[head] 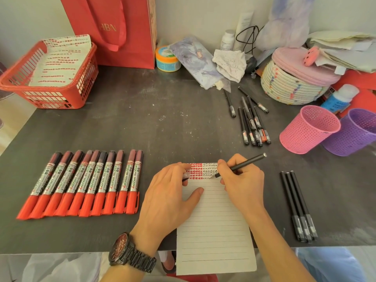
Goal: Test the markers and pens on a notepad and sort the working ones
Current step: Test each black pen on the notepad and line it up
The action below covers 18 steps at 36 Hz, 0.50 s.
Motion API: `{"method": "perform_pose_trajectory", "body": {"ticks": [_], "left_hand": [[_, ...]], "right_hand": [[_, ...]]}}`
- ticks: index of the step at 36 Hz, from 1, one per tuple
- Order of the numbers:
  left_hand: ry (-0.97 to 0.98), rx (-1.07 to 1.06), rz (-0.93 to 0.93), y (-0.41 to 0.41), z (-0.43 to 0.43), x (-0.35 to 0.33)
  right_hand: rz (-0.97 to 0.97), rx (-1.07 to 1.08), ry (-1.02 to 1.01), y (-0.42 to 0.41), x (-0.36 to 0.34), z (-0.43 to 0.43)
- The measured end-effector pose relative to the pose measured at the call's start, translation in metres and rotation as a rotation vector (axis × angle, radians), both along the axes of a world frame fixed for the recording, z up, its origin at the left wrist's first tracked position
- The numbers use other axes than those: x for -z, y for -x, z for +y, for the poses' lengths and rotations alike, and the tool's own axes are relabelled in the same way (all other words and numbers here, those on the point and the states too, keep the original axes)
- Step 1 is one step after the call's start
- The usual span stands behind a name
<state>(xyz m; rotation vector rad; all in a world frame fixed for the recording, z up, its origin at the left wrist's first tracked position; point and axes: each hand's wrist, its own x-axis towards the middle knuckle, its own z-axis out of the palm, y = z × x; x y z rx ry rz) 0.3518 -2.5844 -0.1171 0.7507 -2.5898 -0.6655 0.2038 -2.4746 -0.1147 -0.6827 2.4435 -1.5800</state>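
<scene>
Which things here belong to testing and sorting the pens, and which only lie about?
Job: black pen in right hand; notepad under left hand; red markers; three black pens; pen pile; pink cup; purple cup.
Lying about: red bag; woven basket; crumpled paper.

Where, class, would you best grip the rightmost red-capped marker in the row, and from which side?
Take the rightmost red-capped marker around its labelled middle barrel, coming from above and from its free right side. It lies flat on the dark table, its left side pressed against its neighbour, so only top and right are open.
</scene>
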Motion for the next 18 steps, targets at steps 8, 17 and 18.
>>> {"method": "perform_pose_trajectory", "body": {"ticks": [8,17,18], "left_hand": [[0.002,-0.001,0.006,0.0001,-0.0003,0.0003],[0.02,0.002,0.033,0.0,-0.0002,0.0005],[0.019,0.002,0.032,0.0001,-0.0004,0.0008]], "right_hand": [[0.006,0.001,-0.006,0.0005,0.0011,0.0003],[-0.004,0.001,0.007,0.0002,0.0008,0.0007],[-0.004,0.006,0.006,0.0001,0.0006,0.0007]]}}
